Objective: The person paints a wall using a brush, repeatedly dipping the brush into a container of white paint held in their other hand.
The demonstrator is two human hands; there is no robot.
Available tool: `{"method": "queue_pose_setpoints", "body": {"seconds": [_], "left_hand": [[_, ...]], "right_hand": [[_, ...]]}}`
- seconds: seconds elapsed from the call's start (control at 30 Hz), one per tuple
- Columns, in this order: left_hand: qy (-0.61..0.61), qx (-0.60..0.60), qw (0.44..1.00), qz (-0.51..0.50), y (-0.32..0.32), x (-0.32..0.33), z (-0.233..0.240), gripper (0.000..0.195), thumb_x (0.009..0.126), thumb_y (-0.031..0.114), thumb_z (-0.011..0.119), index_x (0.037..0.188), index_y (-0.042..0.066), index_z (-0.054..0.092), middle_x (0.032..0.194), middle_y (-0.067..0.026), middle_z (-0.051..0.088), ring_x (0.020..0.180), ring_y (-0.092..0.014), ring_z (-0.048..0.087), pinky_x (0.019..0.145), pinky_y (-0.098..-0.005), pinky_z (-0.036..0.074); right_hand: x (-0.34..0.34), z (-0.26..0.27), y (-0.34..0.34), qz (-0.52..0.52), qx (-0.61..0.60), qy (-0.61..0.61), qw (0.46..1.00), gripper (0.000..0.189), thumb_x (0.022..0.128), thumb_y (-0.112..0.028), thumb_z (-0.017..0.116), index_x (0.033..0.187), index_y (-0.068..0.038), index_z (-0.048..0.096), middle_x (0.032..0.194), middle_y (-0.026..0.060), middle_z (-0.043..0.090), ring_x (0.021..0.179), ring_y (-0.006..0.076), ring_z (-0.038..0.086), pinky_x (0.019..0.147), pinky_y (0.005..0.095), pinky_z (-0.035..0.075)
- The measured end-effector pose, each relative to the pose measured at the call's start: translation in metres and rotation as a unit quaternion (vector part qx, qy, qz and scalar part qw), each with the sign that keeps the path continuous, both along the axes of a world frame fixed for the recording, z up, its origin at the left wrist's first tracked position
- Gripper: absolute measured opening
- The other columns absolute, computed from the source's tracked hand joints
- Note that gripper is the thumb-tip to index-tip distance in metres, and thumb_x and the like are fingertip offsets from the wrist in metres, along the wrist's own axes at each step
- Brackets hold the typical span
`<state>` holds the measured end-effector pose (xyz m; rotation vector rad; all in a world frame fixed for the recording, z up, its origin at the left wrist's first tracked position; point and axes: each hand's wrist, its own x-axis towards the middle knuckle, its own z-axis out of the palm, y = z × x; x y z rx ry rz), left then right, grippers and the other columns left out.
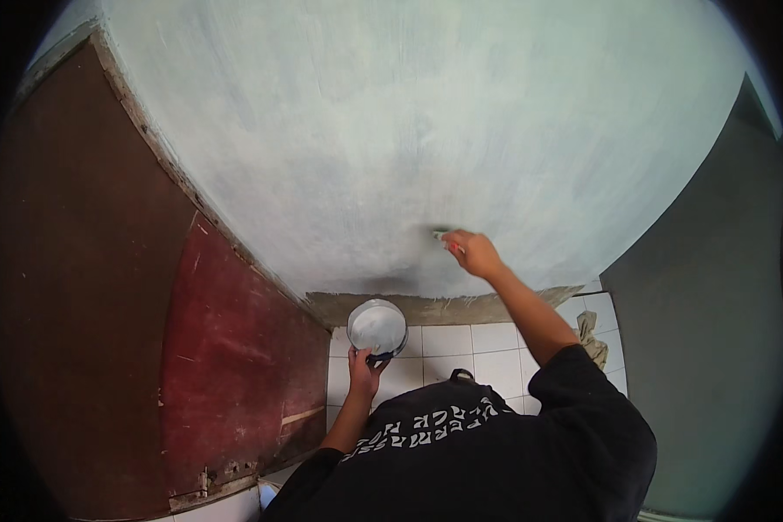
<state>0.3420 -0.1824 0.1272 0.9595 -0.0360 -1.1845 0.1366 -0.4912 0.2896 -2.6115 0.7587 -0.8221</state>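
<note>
My left hand (365, 370) grips the near rim of a round, dark-sided container of whitish paint (378, 326), held above the floor in front of the wall's base. My right hand (473, 253) is closed around the handle of a paintbrush (441, 233), up and to the right of the container. The brush head is at the wall (391, 130), which is coated in streaky white paint; the fingers partly cover the brush. Whether the bristles press on the wall is hard to tell. Along the wall's bottom edge runs a bare grey-brown strip (489, 307) with uneven paint above it.
A red and brown door panel (235, 365) with a worn frame stands at the left. A dark grey-green surface (698, 313) rises at the right. White square tiles (447, 339) cover the floor, where a crumpled beige cloth (590, 336) lies near the right corner.
</note>
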Motion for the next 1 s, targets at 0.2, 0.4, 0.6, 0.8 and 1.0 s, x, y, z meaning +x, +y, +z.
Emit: {"method": "queue_pose_setpoints", "body": {"seconds": [0.2, 0.4, 0.6, 0.8, 1.0], "left_hand": [[-0.002, -0.005, 1.000, -0.016, -0.005, 0.003, -0.007, 0.051, 0.089, 0.015, 0.056, 0.135, 0.015, 0.033, 0.135, -0.0127, 0.045, 0.123, -0.034, 0.052, 0.097, -0.0587, 0.048], [-0.012, 0.006, 1.000, -0.013, -0.008, 0.001, 0.000, 0.052, 0.089, 0.015, 0.056, 0.136, 0.016, 0.033, 0.135, -0.0133, 0.045, 0.123, -0.034, 0.052, 0.094, -0.0590, 0.049], [-0.013, -0.006, 1.000, -0.020, -0.008, 0.001, -0.002, 0.051, 0.090, 0.015, 0.056, 0.135, 0.016, 0.034, 0.134, -0.0126, 0.046, 0.119, -0.033, 0.055, 0.093, -0.0577, 0.050], [-0.002, -0.003, 1.000, -0.022, -0.012, -0.001, -0.006, 0.051, 0.089, 0.014, 0.057, 0.134, 0.016, 0.034, 0.133, -0.0124, 0.047, 0.118, -0.032, 0.055, 0.091, -0.0563, 0.051], [0.004, -0.010, 0.999, -0.031, -0.014, -0.004, -0.006, 0.055, 0.088, 0.013, 0.058, 0.137, 0.016, 0.033, 0.133, -0.0138, 0.046, 0.120, -0.034, 0.053, 0.094, -0.0594, 0.050]], "right_hand": [[-0.003, 0.229, -0.027, 0.043, -0.079, -0.145, 0.985, 0.022, 0.092, -0.022, 0.069, 0.108, -0.008, 0.072, 0.092, 0.0148, 0.072, 0.068, 0.0229, 0.065, 0.064, 0.0339, 0.053], [-0.015, 0.411, -0.034, 0.054, -0.217, -0.356, 0.907, 0.017, 0.091, -0.013, 0.070, 0.104, -0.002, 0.070, 0.091, 0.0051, 0.074, 0.077, 0.0110, 0.066, 0.071, 0.0264, 0.053], [-0.006, 0.373, -0.038, -0.053, -0.504, -0.274, 0.817, 0.024, 0.085, -0.002, 0.069, 0.106, -0.011, 0.072, 0.108, 0.0122, 0.071, 0.098, 0.0281, 0.070, 0.084, 0.0315, 0.056], [0.002, 0.146, 0.000, 0.024, -0.450, -0.041, 0.892, 0.036, 0.076, -0.014, 0.073, 0.110, -0.016, 0.062, 0.107, 0.0161, 0.067, 0.092, 0.0312, 0.069, 0.065, 0.0374, 0.058], [-0.012, 0.046, -0.003, 0.027, -0.089, 0.041, 0.995, 0.022, 0.090, -0.019, 0.067, 0.110, -0.011, 0.067, 0.097, 0.0109, 0.070, 0.080, 0.0315, 0.067, 0.069, 0.0406, 0.055]]}}
